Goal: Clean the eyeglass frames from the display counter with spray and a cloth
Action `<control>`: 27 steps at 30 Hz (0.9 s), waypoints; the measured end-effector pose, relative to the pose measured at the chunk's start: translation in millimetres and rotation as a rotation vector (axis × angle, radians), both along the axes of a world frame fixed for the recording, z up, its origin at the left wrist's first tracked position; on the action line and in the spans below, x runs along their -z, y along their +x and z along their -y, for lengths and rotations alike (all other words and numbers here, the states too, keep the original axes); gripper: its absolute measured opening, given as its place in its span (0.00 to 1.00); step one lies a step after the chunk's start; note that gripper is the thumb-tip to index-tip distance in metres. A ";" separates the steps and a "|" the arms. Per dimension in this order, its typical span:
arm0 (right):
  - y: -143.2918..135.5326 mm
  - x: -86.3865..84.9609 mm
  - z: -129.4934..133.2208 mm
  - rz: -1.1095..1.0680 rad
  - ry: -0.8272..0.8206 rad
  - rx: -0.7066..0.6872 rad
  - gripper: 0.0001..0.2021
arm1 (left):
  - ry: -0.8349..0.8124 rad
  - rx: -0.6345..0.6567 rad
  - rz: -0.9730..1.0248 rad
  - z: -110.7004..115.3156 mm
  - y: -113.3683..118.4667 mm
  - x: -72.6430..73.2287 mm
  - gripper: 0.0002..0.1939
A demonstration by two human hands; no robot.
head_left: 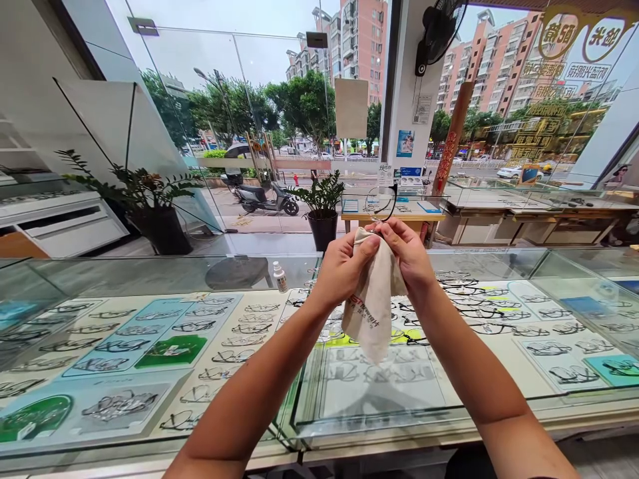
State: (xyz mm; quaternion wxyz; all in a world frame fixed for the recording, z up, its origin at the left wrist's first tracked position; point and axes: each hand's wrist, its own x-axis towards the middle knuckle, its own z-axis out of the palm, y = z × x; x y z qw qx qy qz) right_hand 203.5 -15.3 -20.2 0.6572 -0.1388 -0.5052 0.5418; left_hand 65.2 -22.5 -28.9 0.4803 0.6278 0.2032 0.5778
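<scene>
Above the glass counter, my left hand [342, 266] pinches a pale cleaning cloth [372, 316] that hangs down with printed lettering on it. The cloth is bunched at its top, where the thumb presses it. My right hand [412, 256] is closed on a pair of eyeglasses [394, 198], whose dark rim shows just above the fingers. The rest of the glasses is hidden behind the fingers and cloth. Both hands nearly touch each other at the top of the cloth.
Many eyeglasses lie in rows inside the glass display counter [312, 416] below my arms. A small white bottle [280, 277] stands beyond the rows at left. Potted plants [323, 229], a lower display table [392, 216] and tall windows are farther back.
</scene>
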 end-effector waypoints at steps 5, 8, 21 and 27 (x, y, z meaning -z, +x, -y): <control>2.4 1.9 -1.5 0.031 -0.001 0.041 0.18 | 0.045 -0.056 -0.102 -3.0 -2.3 -1.8 0.28; 4.4 0.4 -1.4 0.037 -0.004 0.035 0.18 | 0.077 0.010 -0.142 -6.2 -6.8 -3.9 0.28; 6.2 -1.6 -3.1 -0.008 -0.049 0.010 0.18 | 0.119 0.179 -0.212 -1.9 -14.5 -10.0 0.22; 6.1 1.6 -4.9 -0.014 -0.032 -0.017 0.16 | 0.128 0.105 -0.194 -3.2 -10.4 -4.5 0.22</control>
